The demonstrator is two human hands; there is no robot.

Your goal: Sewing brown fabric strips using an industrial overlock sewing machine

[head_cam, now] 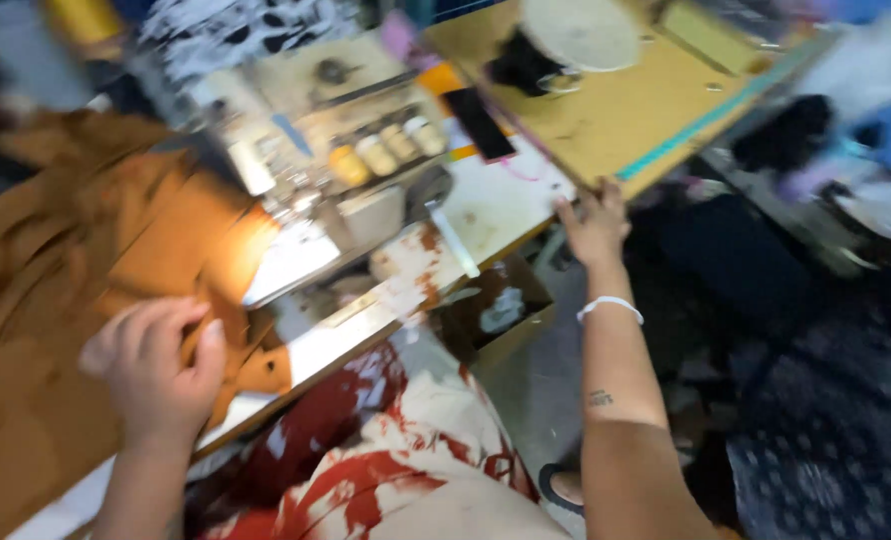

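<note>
Left hand (156, 365) lies flat on the brown cloth (56, 290) at the near table edge, fingers together & a bit curled. Right hand (596, 222) is further out, fingers bent over the edge of the yellow board (606, 120). Sewing machine (346, 150) w/ thread spools sits behind the cloth. Pic is blurry.

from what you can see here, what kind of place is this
Most likely a garment sewing workshop. A sewing machine with thread spools stands on a worn worktable, and orange-brown fabric is piled beside it under the left hand. The right hand grips a neighbouring yellow table.
</note>
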